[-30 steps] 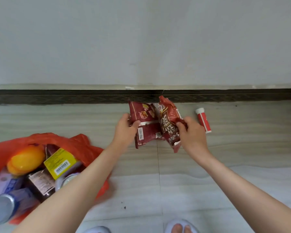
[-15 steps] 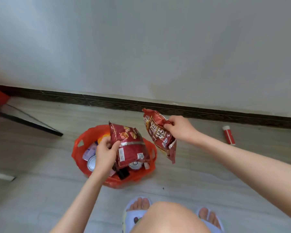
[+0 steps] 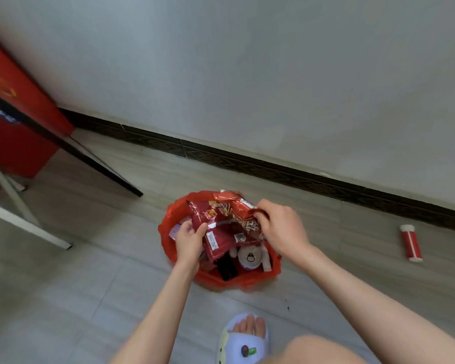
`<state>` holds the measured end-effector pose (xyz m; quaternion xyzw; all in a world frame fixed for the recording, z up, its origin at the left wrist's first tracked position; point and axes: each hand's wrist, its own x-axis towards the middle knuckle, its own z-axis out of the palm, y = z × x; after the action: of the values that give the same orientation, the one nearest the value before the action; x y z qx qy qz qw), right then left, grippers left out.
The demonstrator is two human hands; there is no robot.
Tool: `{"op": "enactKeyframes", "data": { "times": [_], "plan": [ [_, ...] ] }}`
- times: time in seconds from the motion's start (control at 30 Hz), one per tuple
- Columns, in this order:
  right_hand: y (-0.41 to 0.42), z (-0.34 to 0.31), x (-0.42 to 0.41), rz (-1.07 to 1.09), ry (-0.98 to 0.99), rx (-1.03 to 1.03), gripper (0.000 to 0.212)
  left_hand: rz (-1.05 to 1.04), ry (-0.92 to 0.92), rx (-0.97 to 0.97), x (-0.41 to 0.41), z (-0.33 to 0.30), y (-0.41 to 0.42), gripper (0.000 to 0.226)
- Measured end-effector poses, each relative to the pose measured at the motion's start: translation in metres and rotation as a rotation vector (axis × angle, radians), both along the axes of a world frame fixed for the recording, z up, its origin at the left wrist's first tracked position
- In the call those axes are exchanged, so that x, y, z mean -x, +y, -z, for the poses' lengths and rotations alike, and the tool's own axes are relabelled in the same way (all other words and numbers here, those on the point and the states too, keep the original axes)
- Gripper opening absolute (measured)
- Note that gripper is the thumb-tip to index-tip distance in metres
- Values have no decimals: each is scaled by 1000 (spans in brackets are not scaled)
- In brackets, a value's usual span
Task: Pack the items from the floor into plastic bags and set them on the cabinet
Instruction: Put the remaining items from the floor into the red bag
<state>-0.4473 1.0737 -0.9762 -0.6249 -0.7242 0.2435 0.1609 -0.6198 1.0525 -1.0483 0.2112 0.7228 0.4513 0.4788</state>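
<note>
An open red plastic bag [image 3: 250, 281] sits on the floor in front of me, holding a silver can [image 3: 250, 256] and several other items. My left hand [image 3: 188, 240] grips a dark red snack packet [image 3: 216, 227] over the bag's mouth. My right hand [image 3: 281, 228] grips a second red snack packet [image 3: 243, 211] beside it, also over the bag. The two packets overlap each other. A red tube with white caps [image 3: 410, 243] lies on the floor to the right, near the wall.
A red cabinet [image 3: 13, 122] stands at the far left beside a dark-edged panel [image 3: 103, 164] and white frame legs [image 3: 24, 219]. A dark skirting board [image 3: 273, 166] runs along the wall. My slippered foot [image 3: 244, 340] is just behind the bag.
Both hands lifted the two packets off the floor by the wall, carried them left, and lowered them onto the bag's mouth. The view swung left, so the cabinet came into sight.
</note>
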Motion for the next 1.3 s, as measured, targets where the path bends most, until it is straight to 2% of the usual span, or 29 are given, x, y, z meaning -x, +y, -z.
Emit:
{"op": "enactKeyframes", "data": {
  "times": [0.07,0.13,0.2,0.27,0.37,0.43,0.5,0.53,0.6,0.67,0.8,0.9,1.03,1.2,1.3],
  "plan": [
    [0,16,8,-46,-70,-42,16,38,161,52,7,10,4,5],
    [-4,33,19,-74,-81,-40,17,89,297,98,20,18,3,14],
    [-12,47,31,-130,-60,-45,13,115,378,119,33,18,-2,5],
    [-19,59,42,-201,-47,-74,12,121,501,79,51,20,-7,21],
    [-23,74,49,-313,-20,6,35,126,699,-16,76,23,-5,46],
    [-24,84,46,-381,-116,-19,49,213,717,12,88,26,4,63],
    [-26,87,43,-450,-225,-7,60,352,702,92,93,32,12,66],
    [-26,89,39,-474,-240,12,63,400,687,125,94,36,16,61],
    [-26,93,34,-511,-219,48,65,439,718,165,92,39,21,36],
    [-24,97,31,-543,-246,18,64,433,786,131,87,35,22,20],
    [-15,95,39,-596,-283,46,54,317,817,-90,87,4,16,14],
    [-6,96,49,-614,-315,74,50,303,768,-207,89,-29,18,6],
    [2,102,66,-609,-367,87,51,408,765,-243,72,-42,19,6],
    [4,93,58,-669,-384,134,64,332,804,-209,63,-37,19,10],
    [-2,83,39,-624,-357,152,70,335,813,-231,62,-39,9,15]
  ]
}}
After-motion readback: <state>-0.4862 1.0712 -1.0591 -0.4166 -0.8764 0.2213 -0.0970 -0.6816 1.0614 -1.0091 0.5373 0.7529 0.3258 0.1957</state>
